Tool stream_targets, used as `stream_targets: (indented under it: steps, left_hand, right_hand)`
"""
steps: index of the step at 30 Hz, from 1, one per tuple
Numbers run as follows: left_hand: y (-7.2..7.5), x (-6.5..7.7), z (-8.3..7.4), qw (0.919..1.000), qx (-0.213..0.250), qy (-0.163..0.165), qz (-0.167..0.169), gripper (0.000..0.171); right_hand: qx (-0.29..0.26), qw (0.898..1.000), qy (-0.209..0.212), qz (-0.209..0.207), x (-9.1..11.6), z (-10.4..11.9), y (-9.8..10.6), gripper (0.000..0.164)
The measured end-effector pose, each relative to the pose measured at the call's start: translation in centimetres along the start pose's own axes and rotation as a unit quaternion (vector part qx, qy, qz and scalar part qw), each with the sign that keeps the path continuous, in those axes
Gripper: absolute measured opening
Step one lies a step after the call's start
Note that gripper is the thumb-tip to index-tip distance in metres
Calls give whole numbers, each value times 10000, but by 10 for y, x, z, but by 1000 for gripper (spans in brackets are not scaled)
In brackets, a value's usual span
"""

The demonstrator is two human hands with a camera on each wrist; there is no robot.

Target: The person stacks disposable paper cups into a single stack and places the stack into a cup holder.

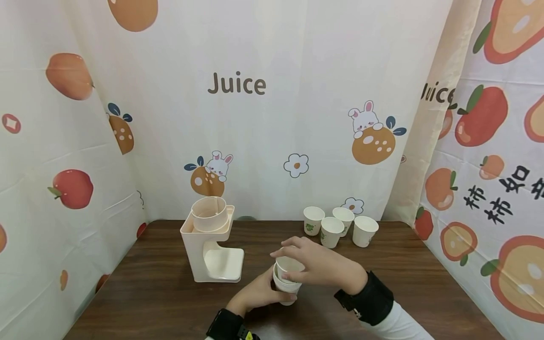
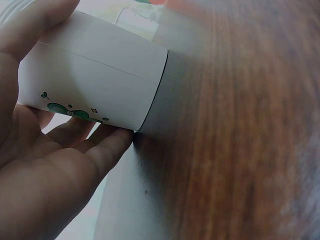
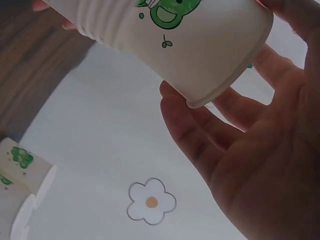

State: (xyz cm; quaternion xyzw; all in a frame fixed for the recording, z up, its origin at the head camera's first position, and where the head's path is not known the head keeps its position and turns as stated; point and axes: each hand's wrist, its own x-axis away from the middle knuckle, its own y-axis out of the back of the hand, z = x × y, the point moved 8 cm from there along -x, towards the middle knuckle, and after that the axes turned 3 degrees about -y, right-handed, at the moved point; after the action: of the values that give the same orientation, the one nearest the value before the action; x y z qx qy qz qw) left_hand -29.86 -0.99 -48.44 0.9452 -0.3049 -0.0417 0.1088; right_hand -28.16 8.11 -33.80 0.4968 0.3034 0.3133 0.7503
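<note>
A stack of white paper cups (image 1: 284, 286) stands over the table in front of me, and my left hand (image 1: 264, 292) grips it round the side. In the left wrist view the lowest cup (image 2: 100, 75) has a green print and its base is close to the tabletop. The top cup (image 1: 290, 270) sticks up out of the stack. My right hand (image 1: 319, 263) holds this cup near its rim, thumb on the near side and fingers on the far side. In the right wrist view the top cup (image 3: 210, 55) shows a green cartoon print above several stacked rims (image 3: 100, 25).
A cream-coloured dispenser-like stand (image 1: 196, 252) with a round container (image 1: 209, 215) on top is on the left of the brown table (image 1: 144, 293). Several single paper cups (image 1: 332, 231) stand upright at the back right. Fruit-printed curtains (image 1: 263, 42) surround the table.
</note>
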Motion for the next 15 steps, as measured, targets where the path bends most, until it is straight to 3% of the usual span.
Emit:
stream_targets:
  steps: [5,15]
  left_hand:
    - [-1,1,0,10000,0,3,26,79]
    - [-3,0,-3,9997,134,-142,170,65]
  right_hand:
    - [-111,9998,-10,169,0,-2,-13,40]
    - [-209,9993,24,294,1,-5,-26,40]
